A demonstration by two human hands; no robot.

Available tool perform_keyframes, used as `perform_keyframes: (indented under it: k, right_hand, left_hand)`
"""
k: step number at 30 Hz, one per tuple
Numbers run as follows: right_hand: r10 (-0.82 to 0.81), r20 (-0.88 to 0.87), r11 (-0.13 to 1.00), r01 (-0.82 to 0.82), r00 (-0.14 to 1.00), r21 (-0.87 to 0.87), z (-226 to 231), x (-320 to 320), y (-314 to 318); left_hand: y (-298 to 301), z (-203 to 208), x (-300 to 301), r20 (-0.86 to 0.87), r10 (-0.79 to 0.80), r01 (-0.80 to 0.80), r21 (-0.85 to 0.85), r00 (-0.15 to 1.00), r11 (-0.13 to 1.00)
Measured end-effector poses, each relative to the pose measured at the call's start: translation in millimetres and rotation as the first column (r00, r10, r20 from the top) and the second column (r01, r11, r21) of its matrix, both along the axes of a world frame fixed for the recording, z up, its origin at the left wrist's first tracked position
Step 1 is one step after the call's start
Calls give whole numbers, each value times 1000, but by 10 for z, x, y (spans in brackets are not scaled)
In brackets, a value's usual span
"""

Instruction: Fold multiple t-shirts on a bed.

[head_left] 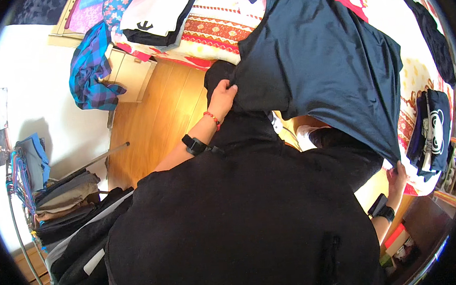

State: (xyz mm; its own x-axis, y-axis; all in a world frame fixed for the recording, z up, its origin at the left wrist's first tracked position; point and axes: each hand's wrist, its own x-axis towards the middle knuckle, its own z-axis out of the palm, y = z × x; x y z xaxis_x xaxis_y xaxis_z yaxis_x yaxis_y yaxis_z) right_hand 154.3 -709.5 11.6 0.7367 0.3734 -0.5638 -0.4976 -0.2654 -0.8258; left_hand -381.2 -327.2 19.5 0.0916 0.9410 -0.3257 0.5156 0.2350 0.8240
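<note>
A dark grey T-shirt (332,57) is stretched out before me, its far part lying on the bed and its near edge hanging over my legs. My left hand (222,97) pinches the shirt near its left side, by my knee. At the lower right, my right hand (398,176) grips a corner of the same shirt, drawn to a point. The cloth is pulled fairly smooth between them, with some creases. A red bead bracelet (213,119) and a black band are on my left wrist; another black band (382,209) is on the right.
The bed (208,34) carries folded clothes (160,13) at the far left and a folded dark top with a white print (435,130) at the right. A plaid shirt (94,72) hangs over a cabinet (130,75). Left of me stands a rack of hanging clothes (72,204).
</note>
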Motion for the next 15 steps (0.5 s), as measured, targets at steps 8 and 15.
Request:
perform_keyframes:
  k: [8,15]
  right_hand:
    - [219,268,848,-47,938,-528,-445,-35,93]
    - [-55,333,919,178,941,-353,-377,289,-92]
  left_hand:
    - [81,69,62,112,-28,42,-122,993,992]
    - [334,255,42,537,265,-296,-30,801,955]
